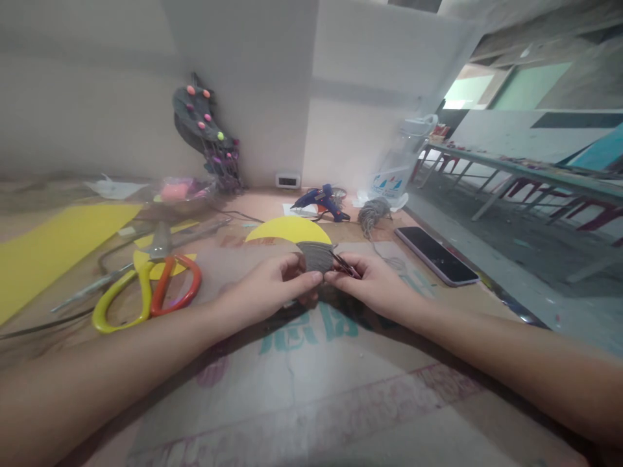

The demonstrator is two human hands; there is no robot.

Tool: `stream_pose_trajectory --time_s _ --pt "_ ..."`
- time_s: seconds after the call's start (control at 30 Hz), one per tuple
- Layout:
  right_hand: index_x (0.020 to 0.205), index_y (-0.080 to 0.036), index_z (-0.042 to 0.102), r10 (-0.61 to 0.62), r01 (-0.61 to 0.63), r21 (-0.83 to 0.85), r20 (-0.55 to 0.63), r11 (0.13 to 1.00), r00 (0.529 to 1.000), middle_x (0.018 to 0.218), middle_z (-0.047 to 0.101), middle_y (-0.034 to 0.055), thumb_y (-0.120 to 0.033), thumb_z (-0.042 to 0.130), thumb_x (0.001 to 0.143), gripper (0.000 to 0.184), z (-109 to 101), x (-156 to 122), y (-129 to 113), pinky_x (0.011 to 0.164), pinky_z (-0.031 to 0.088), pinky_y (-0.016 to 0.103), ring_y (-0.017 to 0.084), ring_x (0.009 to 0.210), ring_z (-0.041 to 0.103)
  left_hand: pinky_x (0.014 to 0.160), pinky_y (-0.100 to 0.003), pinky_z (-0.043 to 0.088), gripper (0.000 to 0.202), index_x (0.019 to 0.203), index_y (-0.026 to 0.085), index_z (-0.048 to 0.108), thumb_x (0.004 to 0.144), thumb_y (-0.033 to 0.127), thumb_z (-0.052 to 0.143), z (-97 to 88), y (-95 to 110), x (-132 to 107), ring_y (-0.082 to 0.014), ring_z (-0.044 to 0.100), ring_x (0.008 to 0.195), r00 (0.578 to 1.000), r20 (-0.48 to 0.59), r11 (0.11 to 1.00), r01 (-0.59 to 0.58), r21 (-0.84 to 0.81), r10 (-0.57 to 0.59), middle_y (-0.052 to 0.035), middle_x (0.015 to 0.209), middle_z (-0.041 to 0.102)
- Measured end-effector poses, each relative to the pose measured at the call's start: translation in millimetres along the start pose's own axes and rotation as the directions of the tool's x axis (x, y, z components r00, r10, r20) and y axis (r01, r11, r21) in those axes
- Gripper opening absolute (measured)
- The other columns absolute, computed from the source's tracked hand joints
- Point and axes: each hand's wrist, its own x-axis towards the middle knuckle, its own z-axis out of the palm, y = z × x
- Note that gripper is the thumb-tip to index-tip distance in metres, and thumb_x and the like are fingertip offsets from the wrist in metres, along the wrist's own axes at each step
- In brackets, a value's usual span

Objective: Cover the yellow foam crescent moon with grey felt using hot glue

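A yellow card crescent is held above the table, its right part wound with grey yarn. My left hand is closed around the wound part, thumb along its front and fingers behind. At the crescent's right end, my right hand is closed on a small dark pointed tool; whether it is tweezers or small scissors I cannot tell. My right fingertips are close against the yarn. A loose bundle of grey yarn lies behind my right hand, with a strand trailing towards it.
Large scissors with yellow and red handles lie left, near a yellow sheet. Behind are a blue glue gun, a small digital display and a grey crescent decoration. A phone and plastic jug stand right.
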Motion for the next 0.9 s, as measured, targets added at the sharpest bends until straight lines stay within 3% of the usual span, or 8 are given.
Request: stream_pose_trajectory --time_s 0.23,0.4,0.67,0.9 --pt "0.076 -0.017 0.057 -0.017 0.017 -0.004 0.037 1.000 0.999 0.067 0.054 -0.0041 -0.029 0.060 0.080 0.013 1.1 -1.5 -0.5 0.057 0.035 0.023 0.009 0.059 0.045 0.051 -0.023 0.032 0.036 0.077 0.015 0.058 0.088 0.050 0.052 -5.7 -1.7 1.1 -0.0108 0.048 0.057 1.000 0.017 1.000 0.009 -0.025 -0.009 0.0001 0.068 0.059" --pt "0.075 -0.017 0.058 -0.021 0.020 0.041 0.025 0.999 0.999 0.067 0.054 -0.0032 -0.031 0.062 0.077 0.014 0.8 0.5 1.5 0.057 0.036 0.023 0.010 0.061 0.047 0.050 -0.023 0.030 0.037 0.073 0.016 0.056 0.089 0.050 0.050 -8.1 -0.9 1.4 -0.0093 0.041 0.053 0.999 0.032 1.000 0.002 -0.030 -0.001 0.0034 0.062 0.050" --pt "0.064 -0.018 0.052 0.005 -0.007 -0.147 -0.013 0.989 1.000 0.058 0.041 -0.0057 -0.034 0.063 0.076 0.022 2.2 -1.8 -0.2 0.051 0.030 0.023 0.009 0.055 0.036 0.048 -0.022 0.031 0.036 0.072 0.017 0.055 0.086 0.050 0.054 -5.6 -0.2 0.0 -0.0106 0.047 0.055 1.000 0.014 0.999 0.012 0.036 -0.012 0.0010 0.067 0.060" --pt "0.080 -0.017 0.058 -0.026 0.032 -0.132 0.042 0.991 0.999 0.066 0.050 -0.0028 -0.034 0.056 0.083 0.018 2.4 -3.5 2.9 0.055 0.035 0.023 0.010 0.059 0.042 0.051 -0.023 0.033 0.035 0.075 0.017 0.056 0.087 0.050 0.053 -6.8 -0.7 0.9 -0.0107 0.047 0.056 1.000 0.014 1.000 0.018 0.000 -0.018 0.0008 0.069 0.060"
